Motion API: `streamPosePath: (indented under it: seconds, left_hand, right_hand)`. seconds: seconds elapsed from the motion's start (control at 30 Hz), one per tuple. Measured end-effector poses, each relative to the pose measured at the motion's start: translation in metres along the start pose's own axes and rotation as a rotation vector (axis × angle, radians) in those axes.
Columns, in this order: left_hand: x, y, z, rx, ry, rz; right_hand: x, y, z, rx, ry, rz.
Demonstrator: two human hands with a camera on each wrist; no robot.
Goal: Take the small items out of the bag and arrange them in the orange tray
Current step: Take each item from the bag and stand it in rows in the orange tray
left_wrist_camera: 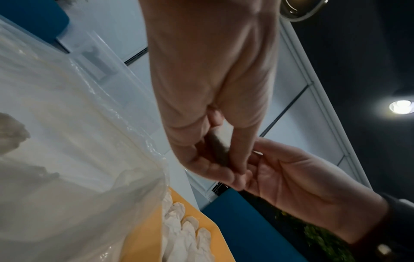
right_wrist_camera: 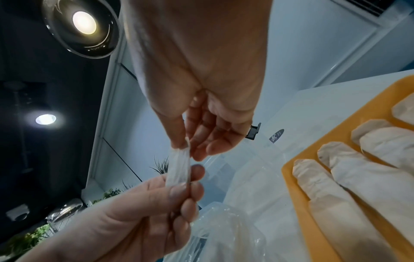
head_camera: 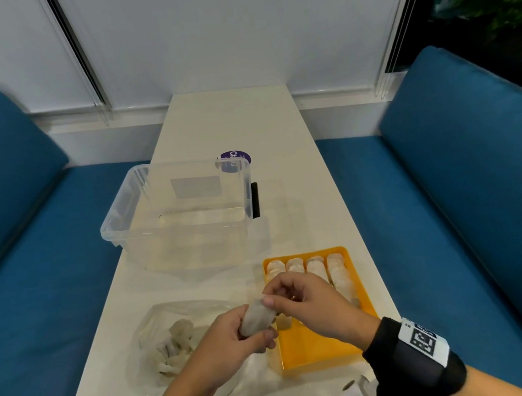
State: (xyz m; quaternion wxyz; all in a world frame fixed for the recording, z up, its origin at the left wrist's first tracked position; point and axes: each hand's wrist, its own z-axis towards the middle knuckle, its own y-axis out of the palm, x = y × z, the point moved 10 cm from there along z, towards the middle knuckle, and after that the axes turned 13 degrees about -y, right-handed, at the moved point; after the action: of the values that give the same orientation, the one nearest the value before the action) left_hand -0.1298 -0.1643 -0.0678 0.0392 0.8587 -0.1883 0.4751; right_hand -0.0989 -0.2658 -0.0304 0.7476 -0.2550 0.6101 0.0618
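Note:
Both hands hold one small pale sachet point(head_camera: 257, 319) just left of the orange tray point(head_camera: 317, 348). My left hand point(head_camera: 238, 342) grips its lower part between thumb and fingers. My right hand point(head_camera: 285, 297) pinches its top end with thumb and forefinger. From the right wrist the sachet point(right_wrist_camera: 179, 168) shows edge-on between the two hands. From the left wrist it point(left_wrist_camera: 218, 148) is a dark strip. Rows of pale sachets point(head_camera: 314, 268) fill the tray's far part. The clear plastic bag point(head_camera: 172, 340) lies at the near left with several sachets inside.
An open clear plastic box point(head_camera: 179, 214) stands beyond the bag, with a black latch point(head_camera: 255, 200) on its right side. A purple round sticker point(head_camera: 236, 159) lies behind it. The narrow white table point(head_camera: 233, 119) runs between two blue benches point(head_camera: 34, 291).

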Motion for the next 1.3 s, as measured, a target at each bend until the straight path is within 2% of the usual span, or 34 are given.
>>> streamPosePath:
  seconds: [0.2,0.33,0.47,0.57,0.67,0.77,0.87,1.07,1.2,1.3]
  left_hand:
    - [0.005,0.000,-0.002,0.037,0.041,0.029]
    - [0.005,-0.006,0.000,0.088,0.099,0.049]
    - [0.003,-0.006,0.002,0.105,0.054,0.066]
    - [-0.003,0.006,0.000,0.037,0.006,0.171]
    - [-0.007,0.014,-0.004,-0.023,-0.036,0.204]
    - [-0.009,0.000,-0.006,0.047,-0.047,0.185]
    - [-0.010,-0.019,-0.010,0.115,-0.037,0.081]
    - [-0.030,-0.058,-0.028,0.242,-0.066,-0.055]
    - [-0.050,-0.081,-0.041,0.305,-0.100,-0.088]
    - [-0.061,-0.091,-0.047,0.330,-0.121,-0.126]
  right_hand:
    - [-0.003,-0.007,-0.005,0.019,-0.030,-0.037]
    - [0.006,-0.006,-0.014,0.027,0.021,-0.004]
    - [0.013,-0.006,-0.022,0.006,0.030,-0.044]
    - [0.021,-0.016,-0.027,0.036,0.056,-0.024]
    - [0.033,-0.045,-0.031,0.083,0.081,-0.197]
    - [0.056,-0.080,-0.040,0.067,0.144,-0.475]
    - [0.088,-0.108,-0.054,0.044,0.280,-0.619]
    - [0.128,-0.123,-0.065,-0.076,0.470,-0.764]
    - [0.140,-0.118,-0.067,-0.160,0.514,-0.774]
    - [0.142,-0.120,-0.064,-0.135,0.502,-0.852]
